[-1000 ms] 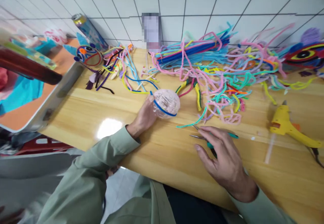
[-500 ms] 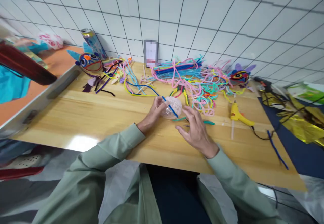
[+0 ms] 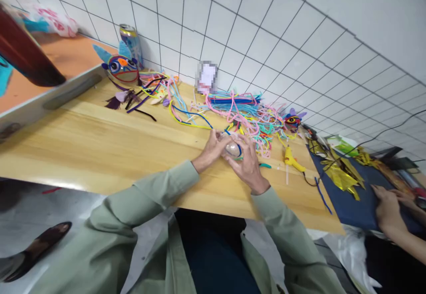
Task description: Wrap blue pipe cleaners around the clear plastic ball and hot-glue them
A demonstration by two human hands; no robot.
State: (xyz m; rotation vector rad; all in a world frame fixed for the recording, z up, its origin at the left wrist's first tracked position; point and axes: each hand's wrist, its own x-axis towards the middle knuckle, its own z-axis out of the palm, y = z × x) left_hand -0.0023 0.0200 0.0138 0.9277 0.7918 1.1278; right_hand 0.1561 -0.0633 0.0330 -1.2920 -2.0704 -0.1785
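Observation:
Between my hands is a clear plastic dome point(image 3: 232, 149), just above the wooden table. A blue pipe cleaner point(image 3: 239, 150) bends along its right side, and one end sticks up past its far edge. My left hand point(image 3: 213, 148) grips the dome's left side with thumb and fingers. My right hand point(image 3: 248, 163) closes round the right side, its fingers over the pipe cleaner and its thumb at the near edge. The fingers partly hide both dome and pipe cleaner. A tool with a teal handle point(image 3: 265, 165) lies just right of my right hand.
Loose pipe cleaners point(image 3: 233, 103) are heaped along the wall beside a propped phone point(image 3: 207, 77). A yellow glue gun point(image 3: 292, 158) lies to the right. A decorated owl-like face point(image 3: 124, 68) and a can point(image 3: 131, 43) stand left. Another person's hands point(image 3: 388, 209) are at far right.
My right hand has come in from open and apart to close on the dome. The blue pipe cleaner, straight before, is now curved against it. The view has turned, showing another person's hands.

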